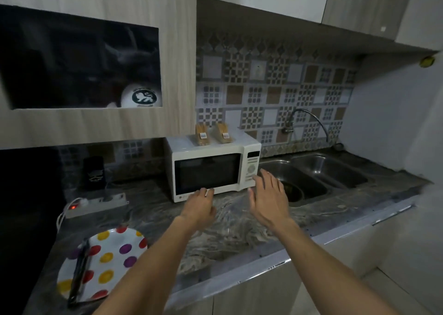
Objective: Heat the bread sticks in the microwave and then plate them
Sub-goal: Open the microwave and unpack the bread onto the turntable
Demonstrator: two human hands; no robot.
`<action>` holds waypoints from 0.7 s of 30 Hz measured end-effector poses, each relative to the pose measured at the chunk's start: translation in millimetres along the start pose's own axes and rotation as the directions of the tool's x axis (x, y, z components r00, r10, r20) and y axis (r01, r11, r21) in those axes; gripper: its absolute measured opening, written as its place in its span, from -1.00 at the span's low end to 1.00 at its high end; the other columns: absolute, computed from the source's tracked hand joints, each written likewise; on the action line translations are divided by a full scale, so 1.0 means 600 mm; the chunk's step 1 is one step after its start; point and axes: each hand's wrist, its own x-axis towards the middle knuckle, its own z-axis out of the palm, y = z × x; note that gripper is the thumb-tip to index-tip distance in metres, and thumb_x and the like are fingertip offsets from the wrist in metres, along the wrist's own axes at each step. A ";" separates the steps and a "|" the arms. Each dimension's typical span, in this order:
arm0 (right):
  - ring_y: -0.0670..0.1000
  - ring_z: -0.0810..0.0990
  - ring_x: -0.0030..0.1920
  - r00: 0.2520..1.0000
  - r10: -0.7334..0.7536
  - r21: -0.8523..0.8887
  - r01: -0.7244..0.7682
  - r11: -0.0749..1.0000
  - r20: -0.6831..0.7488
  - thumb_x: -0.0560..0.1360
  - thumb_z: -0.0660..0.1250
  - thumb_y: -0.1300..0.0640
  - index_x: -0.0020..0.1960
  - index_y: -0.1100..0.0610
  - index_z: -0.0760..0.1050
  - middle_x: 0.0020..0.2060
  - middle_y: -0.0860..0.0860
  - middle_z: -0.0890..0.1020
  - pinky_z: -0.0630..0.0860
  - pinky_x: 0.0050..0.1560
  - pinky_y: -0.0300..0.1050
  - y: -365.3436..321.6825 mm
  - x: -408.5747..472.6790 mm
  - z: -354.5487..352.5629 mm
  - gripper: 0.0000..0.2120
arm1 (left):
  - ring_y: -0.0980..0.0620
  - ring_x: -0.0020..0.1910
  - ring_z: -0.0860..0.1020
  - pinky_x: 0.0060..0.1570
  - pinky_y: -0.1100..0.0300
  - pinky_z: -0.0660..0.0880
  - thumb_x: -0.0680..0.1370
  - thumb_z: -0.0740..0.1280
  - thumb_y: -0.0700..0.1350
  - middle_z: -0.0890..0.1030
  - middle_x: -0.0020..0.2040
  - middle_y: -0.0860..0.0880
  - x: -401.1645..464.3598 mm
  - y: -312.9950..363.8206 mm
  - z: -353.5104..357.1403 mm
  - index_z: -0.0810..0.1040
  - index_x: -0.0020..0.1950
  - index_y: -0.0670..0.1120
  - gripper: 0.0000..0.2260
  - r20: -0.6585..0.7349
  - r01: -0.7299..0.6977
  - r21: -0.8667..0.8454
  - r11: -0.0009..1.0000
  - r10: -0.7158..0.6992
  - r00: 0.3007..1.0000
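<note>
Centrally in the head view, a white microwave (213, 168) is seen with its door closed; two bread stick packets (212, 134) are stood on its top; the left hand (200, 205) is held at the door's lower edge, fingers straight; the right hand (268, 196) is spread open near the control panel; a spotted plate (105, 262) with tongs (79, 274) is set at lower left.
</note>
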 end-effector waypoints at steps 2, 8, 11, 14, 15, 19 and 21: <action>0.17 0.37 0.42 0.999 0.039 0.008 -0.039 0.999 -0.023 0.60 0.14 -0.04 0.37 0.16 0.44 0.42 0.17 0.41 0.29 0.42 0.11 0.013 0.046 0.019 -0.57 | -0.17 0.31 0.39 0.26 -0.02 0.36 0.58 0.17 -0.02 0.38 0.37 -0.16 0.059 -0.007 0.010 0.16 0.54 -0.15 -0.45 0.011 -0.017 0.016 1.000 0.017 1.000; 0.13 0.30 0.46 0.996 0.067 0.004 -0.067 0.998 0.052 0.64 0.08 -0.06 0.42 0.10 0.36 0.46 0.13 0.35 0.19 0.46 0.04 0.056 0.138 0.088 -0.57 | -0.17 0.31 0.40 0.27 -0.03 0.36 0.59 0.19 0.01 0.40 0.35 -0.17 0.186 -0.006 0.051 0.22 0.50 -0.13 -0.49 0.051 -0.004 -0.047 0.999 0.006 0.999; 0.14 0.35 0.41 0.995 0.078 0.026 -0.080 0.996 0.060 0.63 0.10 -0.05 0.39 0.12 0.39 0.42 0.14 0.39 0.22 0.42 0.03 0.081 0.179 0.120 -0.59 | -0.17 0.30 0.40 0.26 -0.02 0.38 0.58 0.19 0.00 0.41 0.34 -0.16 0.245 0.002 0.074 0.26 0.48 -0.12 -0.52 0.063 -0.005 -0.078 0.997 0.009 0.998; 0.13 0.41 0.36 0.997 0.037 0.038 -0.039 0.999 0.071 0.62 0.12 -0.05 0.38 0.13 0.40 0.37 0.13 0.44 0.31 0.38 0.05 0.114 0.226 0.156 -0.59 | -0.18 0.30 0.41 0.25 0.00 0.40 0.59 0.20 0.02 0.41 0.34 -0.17 0.305 0.019 0.097 0.26 0.48 -0.12 -0.51 0.096 0.045 -0.132 0.990 -0.033 0.995; 0.13 0.41 0.36 0.996 0.021 0.047 -0.026 0.999 0.084 0.62 0.11 -0.06 0.39 0.13 0.40 0.37 0.13 0.44 0.32 0.39 0.05 0.128 0.245 0.169 -0.57 | -0.18 0.30 0.41 0.24 0.00 0.41 0.59 0.20 0.03 0.41 0.35 -0.18 0.327 0.026 0.107 0.26 0.48 -0.12 -0.51 0.108 0.067 -0.153 0.986 -0.051 0.993; 0.13 0.34 0.45 0.985 -0.024 0.116 0.004 0.993 0.172 0.64 0.09 -0.05 0.47 0.13 0.33 0.47 0.14 0.35 0.24 0.46 0.05 0.178 0.323 0.205 -0.54 | -0.17 0.30 0.44 0.23 0.00 0.45 0.58 0.23 0.04 0.42 0.36 -0.17 0.412 0.053 0.132 0.28 0.47 -0.13 -0.50 0.144 0.176 -0.252 0.952 -0.143 0.979; 0.10 0.27 0.49 0.978 -0.065 0.134 0.039 0.990 0.198 0.66 0.07 -0.06 0.51 0.12 0.27 0.52 0.11 0.27 0.17 0.48 0.03 0.202 0.366 0.220 -0.53 | -0.18 0.28 0.47 0.21 0.00 0.47 0.57 0.26 0.05 0.46 0.33 -0.17 0.454 0.067 0.140 0.31 0.45 -0.13 -0.50 0.157 0.245 -0.315 0.917 -0.204 0.966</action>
